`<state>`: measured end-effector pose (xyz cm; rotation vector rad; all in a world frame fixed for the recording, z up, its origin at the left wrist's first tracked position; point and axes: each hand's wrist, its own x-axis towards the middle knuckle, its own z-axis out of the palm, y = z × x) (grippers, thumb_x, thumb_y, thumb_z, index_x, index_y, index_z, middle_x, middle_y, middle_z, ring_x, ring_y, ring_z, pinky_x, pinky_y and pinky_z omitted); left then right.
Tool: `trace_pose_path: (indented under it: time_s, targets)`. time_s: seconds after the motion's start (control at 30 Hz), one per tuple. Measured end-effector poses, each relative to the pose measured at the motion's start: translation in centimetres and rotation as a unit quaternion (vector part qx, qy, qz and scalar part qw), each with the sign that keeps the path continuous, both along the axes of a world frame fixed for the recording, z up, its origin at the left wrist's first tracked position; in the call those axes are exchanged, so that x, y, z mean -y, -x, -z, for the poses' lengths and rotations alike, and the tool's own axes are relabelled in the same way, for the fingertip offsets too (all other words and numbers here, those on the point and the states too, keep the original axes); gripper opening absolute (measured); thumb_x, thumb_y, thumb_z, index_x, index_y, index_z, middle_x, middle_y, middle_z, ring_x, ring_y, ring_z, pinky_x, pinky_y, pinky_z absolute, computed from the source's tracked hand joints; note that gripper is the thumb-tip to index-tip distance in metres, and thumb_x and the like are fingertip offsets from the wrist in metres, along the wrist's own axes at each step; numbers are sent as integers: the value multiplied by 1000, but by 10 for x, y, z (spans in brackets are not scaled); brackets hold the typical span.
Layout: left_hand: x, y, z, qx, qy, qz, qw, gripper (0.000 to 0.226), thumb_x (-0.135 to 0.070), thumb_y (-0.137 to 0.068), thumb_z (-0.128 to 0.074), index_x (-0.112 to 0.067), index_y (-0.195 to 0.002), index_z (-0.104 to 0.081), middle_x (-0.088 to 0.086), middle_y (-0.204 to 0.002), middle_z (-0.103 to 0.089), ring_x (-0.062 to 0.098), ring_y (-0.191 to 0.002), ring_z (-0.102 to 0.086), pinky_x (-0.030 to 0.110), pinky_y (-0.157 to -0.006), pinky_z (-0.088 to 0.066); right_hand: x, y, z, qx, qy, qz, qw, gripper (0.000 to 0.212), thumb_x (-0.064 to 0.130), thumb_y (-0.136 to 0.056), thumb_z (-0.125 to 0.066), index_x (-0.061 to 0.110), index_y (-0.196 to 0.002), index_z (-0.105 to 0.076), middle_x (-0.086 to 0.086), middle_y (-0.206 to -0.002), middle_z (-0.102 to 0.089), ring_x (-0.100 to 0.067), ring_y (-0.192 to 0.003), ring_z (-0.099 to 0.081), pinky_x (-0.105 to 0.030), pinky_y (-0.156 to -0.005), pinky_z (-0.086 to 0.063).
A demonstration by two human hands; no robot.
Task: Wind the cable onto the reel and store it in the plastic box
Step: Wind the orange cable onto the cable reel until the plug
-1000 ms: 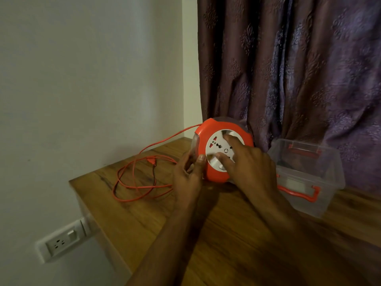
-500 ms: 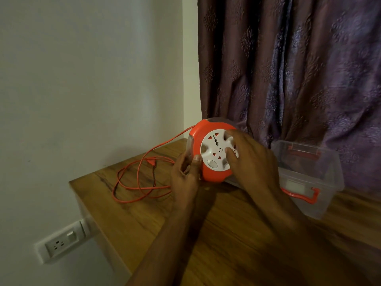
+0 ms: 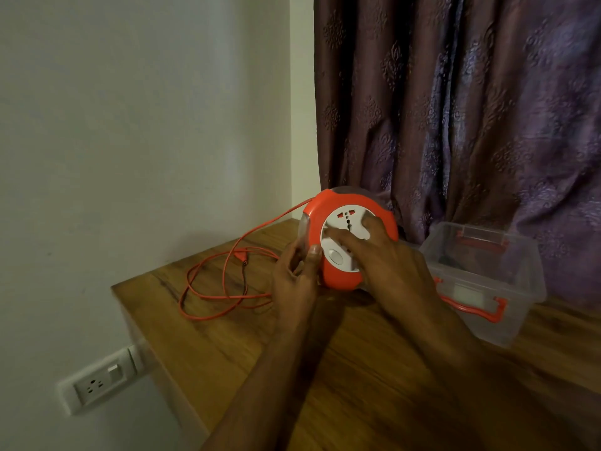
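The white face of the reel (image 3: pixel 349 237) has turned since a moment ago: the red socket marks that sat on its left are now up at the top. So the right hand (image 3: pixel 380 258), fingers pressed on that face, is winding, and I think a bit more cable (image 3: pixel 227 288) has gone in. The left hand (image 3: pixel 297 278) grips the reel's near edge and holds it standing on the tabletop (image 3: pixel 227 346). Lots of orange cable lies loose past the left hand. The plastic box (image 3: pixel 487 278) waits open, just beyond the right hand. The hands hide the reel's bottom, and the cable wound inside cannot be seen
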<state>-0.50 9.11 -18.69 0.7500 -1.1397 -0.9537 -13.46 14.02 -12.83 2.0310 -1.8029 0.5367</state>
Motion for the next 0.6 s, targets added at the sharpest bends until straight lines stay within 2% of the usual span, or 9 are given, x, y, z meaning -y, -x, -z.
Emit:
trace_pose_path:
  time_s: [0.1, 0.17, 0.23, 0.37, 0.43, 0.53, 0.6]
  targets:
    - [1, 0, 2, -1, 7, 5, 1000, 44, -55, -81, -63, -34, -120, -65, -7, -117, -72, 22, -109, -69, 54, -81, -61, 3, 1, 2, 5, 46, 19, 999, 61, 42, -92, -50, 48, -143, -16, -9, -146, -33, -33, -111, -56, -41, -78, -53]
    - [0, 1, 2, -2, 11, 8, 1000, 37, -52, -83, -64, -37, -117, -66, -8, -115, -72, 21, -108, -69, 54, -82, -61, 4, 2, 4, 8, 69, 21, 997, 61, 45, -91, -50, 47, -143, -18, -7, -136, -45, -30, -104, -60, -37, -73, -52]
    - [0, 1, 1, -3, 13, 12, 1000, 29, -49, -85, -64, -42, -113, -66, -10, -114, -73, 20, -108, -70, 52, -82, -61, 3, 3, 5, 20, 80, 24, 996, 62, 51, -90, -49, 45, -144, -20, -6, -131, -52, -28, -104, -60, -36, -74, -51]
    - [0, 2, 2, 1, 9, 11, 1000, 36, -52, -83, -64, -41, -118, -64, -7, -119, -71, 23, -111, -68, 53, -83, -60, 1, 1, 4, 71, 103, 33, 992, 66, 63, -87, -45, 41, -145, -25, -5, -125, -61, -27, -105, -61, -37, -79, -50]
    - [-1, 2, 2, 6, 5, 6, 1000, 43, -55, -82, -64, -38, -121, -63, -7, -121, -70, 22, -112, -67, 54, -84, -60, -1, -2, 5, 83, 111, 43, 989, 66, 65, -86, -44, 39, -145, -27, -6, -121, -64, -28, -102, -63, -37, -78, -51]
    - [-2, 4, 2, 13, 12, 3, 1000, 41, -55, -82, -64, -39, -120, -64, -8, -119, -71, 20, -110, -68, 52, -83, -61, 0, -3, 6, 108, 119, 71, 985, 66, 66, -86, -42, 36, -143, -31, -8, -111, -68, -30, -96, -64, -38, -75, -51]
    - [-1, 4, 3, 17, 17, 8, 1000, 44, -55, -83, -64, -37, -123, -65, -8, -120, -71, 21, -111, -68, 52, -83, -61, 2, -3, 6, 139, 105, 80, 981, 66, 66, -87, -39, 33, -143, -31, -8, -112, -68, -31, -99, -63, -38, -78, -50]
